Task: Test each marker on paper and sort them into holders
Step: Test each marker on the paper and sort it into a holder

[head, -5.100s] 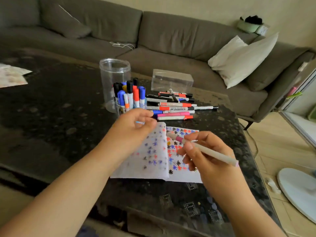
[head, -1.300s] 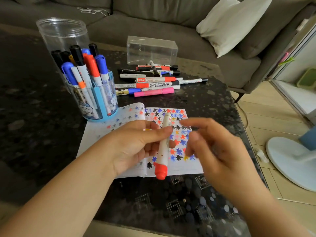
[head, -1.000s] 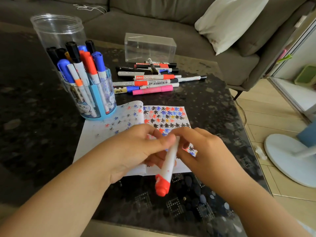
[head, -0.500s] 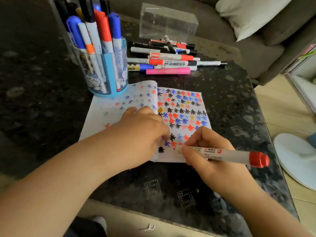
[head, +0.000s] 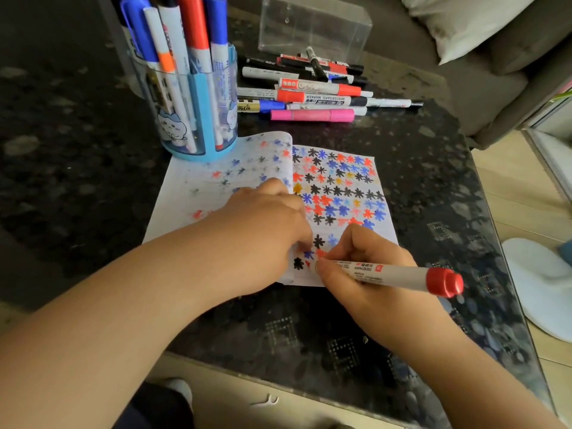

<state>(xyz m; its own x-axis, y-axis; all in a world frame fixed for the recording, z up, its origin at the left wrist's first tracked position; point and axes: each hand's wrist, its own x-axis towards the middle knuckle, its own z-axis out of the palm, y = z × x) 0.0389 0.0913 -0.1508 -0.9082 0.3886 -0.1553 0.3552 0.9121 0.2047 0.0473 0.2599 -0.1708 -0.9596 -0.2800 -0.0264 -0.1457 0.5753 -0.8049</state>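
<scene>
Table carries paper, clear box with nothing visible inside, blue holder packed with upright markers; left hand presses paper, fingers curled; right hand pinches red marker, tip on paper.

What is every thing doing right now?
Right hand: grips the red marker.
Red marker: uncapped, tip on the paper.
Left hand: rests on the paper.
Paper: folded, covered in stars.
Blue holder: upright, full of markers.
Clear box: looks empty.
Loose markers: lying capped.
</scene>
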